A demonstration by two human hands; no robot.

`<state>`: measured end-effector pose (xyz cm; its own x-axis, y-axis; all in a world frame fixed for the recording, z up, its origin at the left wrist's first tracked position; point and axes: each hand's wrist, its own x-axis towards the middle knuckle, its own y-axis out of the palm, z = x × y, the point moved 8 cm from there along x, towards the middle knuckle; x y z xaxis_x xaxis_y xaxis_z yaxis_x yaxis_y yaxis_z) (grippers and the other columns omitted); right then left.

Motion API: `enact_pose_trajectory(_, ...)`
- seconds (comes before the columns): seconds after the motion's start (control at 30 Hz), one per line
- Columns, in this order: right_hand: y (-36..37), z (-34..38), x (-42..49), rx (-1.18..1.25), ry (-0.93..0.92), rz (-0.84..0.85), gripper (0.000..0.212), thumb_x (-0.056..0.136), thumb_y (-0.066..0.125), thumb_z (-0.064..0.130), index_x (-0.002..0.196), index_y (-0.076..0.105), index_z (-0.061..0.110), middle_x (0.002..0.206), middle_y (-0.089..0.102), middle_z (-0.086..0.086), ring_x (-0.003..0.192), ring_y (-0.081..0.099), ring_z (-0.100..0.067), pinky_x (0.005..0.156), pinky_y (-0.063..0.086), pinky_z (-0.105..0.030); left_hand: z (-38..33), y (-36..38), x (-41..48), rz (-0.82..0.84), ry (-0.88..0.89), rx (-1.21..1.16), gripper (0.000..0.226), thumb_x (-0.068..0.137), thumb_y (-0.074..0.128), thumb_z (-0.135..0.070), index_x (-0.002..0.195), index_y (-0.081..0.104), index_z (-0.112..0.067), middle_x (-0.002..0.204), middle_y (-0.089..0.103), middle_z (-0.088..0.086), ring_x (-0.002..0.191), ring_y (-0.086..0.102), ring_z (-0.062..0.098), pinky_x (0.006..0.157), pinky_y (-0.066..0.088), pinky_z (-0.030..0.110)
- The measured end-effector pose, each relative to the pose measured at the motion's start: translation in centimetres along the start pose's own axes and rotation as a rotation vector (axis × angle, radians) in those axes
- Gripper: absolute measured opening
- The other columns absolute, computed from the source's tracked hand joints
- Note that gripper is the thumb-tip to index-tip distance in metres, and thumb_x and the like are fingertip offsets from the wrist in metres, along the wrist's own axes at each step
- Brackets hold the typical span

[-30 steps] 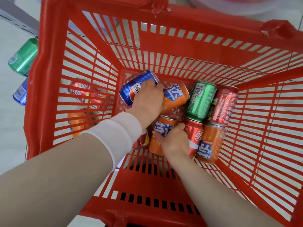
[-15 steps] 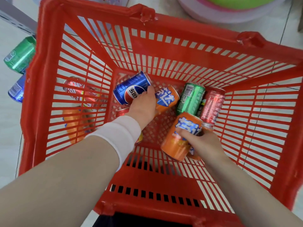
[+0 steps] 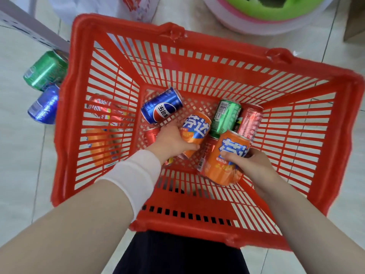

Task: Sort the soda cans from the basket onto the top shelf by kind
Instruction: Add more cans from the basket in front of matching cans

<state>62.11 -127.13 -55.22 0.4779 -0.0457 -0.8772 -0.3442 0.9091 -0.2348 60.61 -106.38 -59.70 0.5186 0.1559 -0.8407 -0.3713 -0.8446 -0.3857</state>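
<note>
Above pale tiles (image 3: 17,155) — by what may be shelving (image 3: 29,26) — left hand (image 3: 169,139) and right hand (image 3: 251,164) grip orange cans (image 3: 195,129) (image 3: 227,157).

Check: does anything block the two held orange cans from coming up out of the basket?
Nothing visible does. The left hand grips the lower orange can, the right hand the raised orange can; the red basket is open above both.

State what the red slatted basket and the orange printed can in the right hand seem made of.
Red slatted basket: probably moulded plastic, semi-gloss; uniform colour, thin moulded slats. Orange printed can in the right hand: likely metal, glossy printed coat; silvery top rim.
</note>
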Motion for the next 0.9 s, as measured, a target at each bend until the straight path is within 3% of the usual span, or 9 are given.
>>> enact_pose_trajectory(0.1,-0.2,1.5,-4.3,0.081,-0.02,0.043,0.017,0.075,0.074,0.013,0.086,0.063,0.02,0.086,0.068,0.003,0.065,0.065,-0.003,0.055,0.051,-0.017,-0.7,-2.2,-5.9,0.018,-0.003,-0.244,0.084,0.063,0.084,-0.028,0.13,0.037,-0.01,0.116,0.056,0.0,0.098,0.058,0.016,0.086,0.048,0.027)
enact_pose_trajectory(0.23,-1.2,4.4,-12.3,0.18,0.013,0.053,0.019,0.078,0.069,0.016,0.096,0.063,0.015,0.098,0.068,-0.005,0.078,0.064,-0.011,0.074,0.053,-0.031,-3.4,-5.8,-15.9,-0.019,0.049,-0.439,0.066,0.066,0.083,-0.024,0.116,0.04,-0.018,0.096,0.055,-0.009,0.079,0.056,0.003,0.069,0.048,0.013)
enact_pose_trajectory(0.3,-1.8,6.3,-16.9,0.241,0.015,0.059,0.026,0.08,0.067,0.016,0.105,0.063,0.012,0.102,0.068,-0.006,0.078,0.065,-0.011,0.072,0.055,-0.031,-4.9,-7.7,-20.8,-0.032,0.077,-0.503,0.063,0.065,0.083,-0.022,0.111,0.039,-0.021,0.096,0.056,-0.012,0.079,0.057,-0.003,0.069,0.048,0.009)
enact_pose_trajectory(0.4,-2.7,9.9,-24.2,0.318,-0.026,0.06,0.029,0.082,0.064,0.013,0.11,0.061,0.012,0.099,0.068,-0.004,0.076,0.066,-0.011,0.058,0.057,-0.026,-7.4,-10.8,-28.3,-0.039,0.102,-0.528,0.064,0.064,0.083,-0.023,0.109,0.038,-0.025,0.106,0.058,-0.007,0.085,0.059,-0.001,0.078,0.05,0.017)
enact_pose_trajectory(0.5,-4.1,13.3,-31.2,0.403,-0.089,0.058,0.02,0.083,0.06,0.011,0.104,0.063,0.012,0.09,0.07,0.0,0.076,0.065,-0.012,0.063,0.054,-0.031,-10.5,-14.2,-35.5,-0.07,0.163,-0.454,0.07,0.057,0.086,-0.034,0.107,0.037,-0.03,0.113,0.058,-0.004,0.097,0.059,0.008,0.087,0.05,0.029)
enact_pose_trajectory(0.57,-4.8,15.7,-35.4,0.457,-0.151,0.09,0.017,0.078,0.065,0.016,0.095,0.064,0.014,0.08,0.072,0.006,0.07,0.066,-0.007,0.064,0.053,-0.028,-12.6,-16.7,-39.8,-0.121,0.212,-0.459,0.073,0.053,0.085,-0.037,0.107,0.037,-0.03,0.112,0.056,-0.006,0.1,0.057,0.007,0.086,0.049,0.029)
enact_pose_trajectory(0.7,-6.6,19.7,-42.7,0.523,-0.269,0.112,0.077,0.034,0.086,0.051,0.098,0.065,0.014,0.088,0.073,0.001,0.079,0.068,-0.012,0.073,0.055,-0.031,-16.5,-20.3,-46.9,-0.185,0.293,-0.557,0.071,0.05,0.081,-0.035,0.105,0.036,-0.033,0.118,0.054,-0.002,0.105,0.057,0.009,0.092,0.047,0.025)
enact_pose_trajectory(0.8,-7.6,22.0,-47.4,0.556,-0.318,0.129,0.086,0.026,0.086,0.057,0.099,0.065,0.016,0.091,0.073,0.0,0.082,0.068,-0.014,0.072,0.056,-0.033,-19.3,-22.1,-51.4,-0.197,0.361,-0.616,0.068,0.051,0.083,-0.03,0.103,0.039,-0.037,0.112,0.057,-0.008,0.101,0.06,0.003,0.089,0.049,0.024)
enact_pose_trajectory(0.9,-8.8,24.3,-51.6,0.55,-0.382,0.122,0.085,0.032,0.086,0.057,0.103,0.064,0.016,0.101,0.071,-0.005,0.093,0.067,-0.02,0.079,0.056,-0.037,-21.5,-23.2,-55.6,-0.188,0.434,-0.688,0.073,0.061,0.085,-0.019,0.116,0.04,-0.034,0.107,0.059,-0.015,0.093,0.061,-0.006,0.081,0.05,0.015)
